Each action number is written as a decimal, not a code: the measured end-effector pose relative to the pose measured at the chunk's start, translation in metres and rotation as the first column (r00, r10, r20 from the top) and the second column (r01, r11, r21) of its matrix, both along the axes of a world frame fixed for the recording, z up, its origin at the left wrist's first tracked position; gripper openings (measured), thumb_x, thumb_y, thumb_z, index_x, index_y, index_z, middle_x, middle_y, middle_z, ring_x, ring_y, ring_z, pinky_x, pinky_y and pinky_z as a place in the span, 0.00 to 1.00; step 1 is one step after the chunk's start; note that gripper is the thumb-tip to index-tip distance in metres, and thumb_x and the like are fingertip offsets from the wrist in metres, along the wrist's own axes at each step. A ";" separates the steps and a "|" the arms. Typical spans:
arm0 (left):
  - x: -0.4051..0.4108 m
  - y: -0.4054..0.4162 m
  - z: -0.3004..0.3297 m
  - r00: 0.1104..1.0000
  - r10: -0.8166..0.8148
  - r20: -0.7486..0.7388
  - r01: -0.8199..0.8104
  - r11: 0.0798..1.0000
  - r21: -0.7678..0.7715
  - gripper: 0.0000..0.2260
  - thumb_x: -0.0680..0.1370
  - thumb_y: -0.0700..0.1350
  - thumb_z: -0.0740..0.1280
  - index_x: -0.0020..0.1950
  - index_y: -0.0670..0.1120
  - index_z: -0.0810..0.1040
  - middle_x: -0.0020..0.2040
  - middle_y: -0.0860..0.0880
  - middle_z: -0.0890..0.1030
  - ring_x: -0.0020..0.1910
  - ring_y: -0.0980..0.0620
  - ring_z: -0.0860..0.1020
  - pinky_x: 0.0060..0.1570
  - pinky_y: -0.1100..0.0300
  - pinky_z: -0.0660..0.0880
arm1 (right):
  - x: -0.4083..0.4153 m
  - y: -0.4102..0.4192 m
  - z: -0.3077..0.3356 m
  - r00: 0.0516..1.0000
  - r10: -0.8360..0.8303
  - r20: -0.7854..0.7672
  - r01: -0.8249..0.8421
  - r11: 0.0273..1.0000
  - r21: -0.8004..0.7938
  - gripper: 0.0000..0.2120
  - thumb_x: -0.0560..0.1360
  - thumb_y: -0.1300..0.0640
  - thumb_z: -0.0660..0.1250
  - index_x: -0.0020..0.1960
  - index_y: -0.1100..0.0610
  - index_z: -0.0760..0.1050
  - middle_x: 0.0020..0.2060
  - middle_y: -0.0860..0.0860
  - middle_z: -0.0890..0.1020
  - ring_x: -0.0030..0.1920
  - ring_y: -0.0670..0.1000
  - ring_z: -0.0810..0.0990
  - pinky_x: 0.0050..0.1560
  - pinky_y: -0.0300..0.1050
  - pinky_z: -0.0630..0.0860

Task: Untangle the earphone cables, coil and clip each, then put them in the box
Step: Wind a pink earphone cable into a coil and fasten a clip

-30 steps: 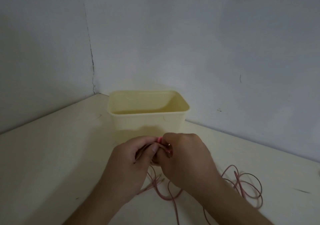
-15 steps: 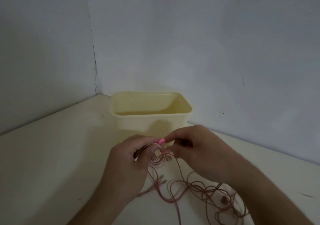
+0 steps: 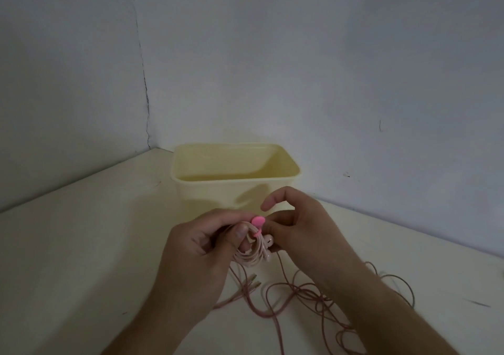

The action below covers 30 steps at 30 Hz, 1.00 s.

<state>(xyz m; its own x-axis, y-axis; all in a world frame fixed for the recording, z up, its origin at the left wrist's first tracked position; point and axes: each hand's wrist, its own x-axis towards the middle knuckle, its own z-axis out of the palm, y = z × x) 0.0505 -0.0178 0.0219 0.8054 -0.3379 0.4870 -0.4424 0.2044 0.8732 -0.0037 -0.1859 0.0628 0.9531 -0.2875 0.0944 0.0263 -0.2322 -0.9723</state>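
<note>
My left hand (image 3: pixel 201 248) grips a coiled pink earphone cable (image 3: pixel 252 257), thumb pressed across the coil. A bright pink clip (image 3: pixel 257 222) sits around the top of the coil. My right hand (image 3: pixel 294 223) pinches the coil beside the clip, with its index finger lifted. A white earbud (image 3: pixel 268 238) pokes out between the hands. More pink earphone cable (image 3: pixel 313 300) lies loose and tangled on the table under my right forearm. The pale yellow box (image 3: pixel 234 188) stands open just behind my hands.
The cream table (image 3: pixel 81 259) meets grey walls in a corner behind the box. The loose cable spreads toward the table's right front, where an earphone plug (image 3: pixel 253 283) lies.
The hands have drawn slightly apart and lifted. The coil with its pink clip and an earbud shows between them. My right index finger has lifted off.
</note>
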 end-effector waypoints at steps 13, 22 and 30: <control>0.002 -0.002 -0.003 0.993 0.096 0.068 -0.097 0.995 0.015 0.09 0.78 0.41 0.70 0.52 0.52 0.89 0.48 0.50 0.88 0.50 0.47 0.87 0.52 0.49 0.83 | -0.002 0.014 0.000 0.999 0.036 -0.036 -0.033 0.995 0.094 0.07 0.81 0.66 0.70 0.50 0.62 0.87 0.42 0.62 0.88 0.41 0.58 0.87 0.47 0.50 0.87; 0.000 -0.004 -0.002 0.994 0.063 0.088 -0.065 0.998 0.014 0.11 0.78 0.41 0.71 0.52 0.56 0.88 0.49 0.49 0.88 0.50 0.46 0.86 0.52 0.50 0.82 | -0.003 0.013 -0.001 0.997 -0.056 -0.045 0.063 0.986 0.157 0.04 0.78 0.67 0.72 0.47 0.61 0.85 0.37 0.64 0.87 0.35 0.57 0.86 0.40 0.47 0.84; 0.005 -0.002 -0.003 0.971 0.183 0.152 -0.193 0.980 0.051 0.14 0.79 0.35 0.72 0.53 0.54 0.88 0.50 0.55 0.88 0.52 0.50 0.86 0.51 0.60 0.81 | -0.002 0.008 0.002 0.985 0.172 0.020 -0.172 0.955 0.240 0.15 0.72 0.67 0.67 0.55 0.63 0.87 0.51 0.67 0.87 0.52 0.63 0.86 0.60 0.56 0.81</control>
<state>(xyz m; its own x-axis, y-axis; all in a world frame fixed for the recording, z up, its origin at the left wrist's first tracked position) 0.0552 -0.0196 0.0185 0.7794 -0.2218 0.5860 -0.5910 0.0502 0.8051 -0.0056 -0.1775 0.0647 0.9902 -0.1333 0.0420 0.0446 0.0163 -0.9989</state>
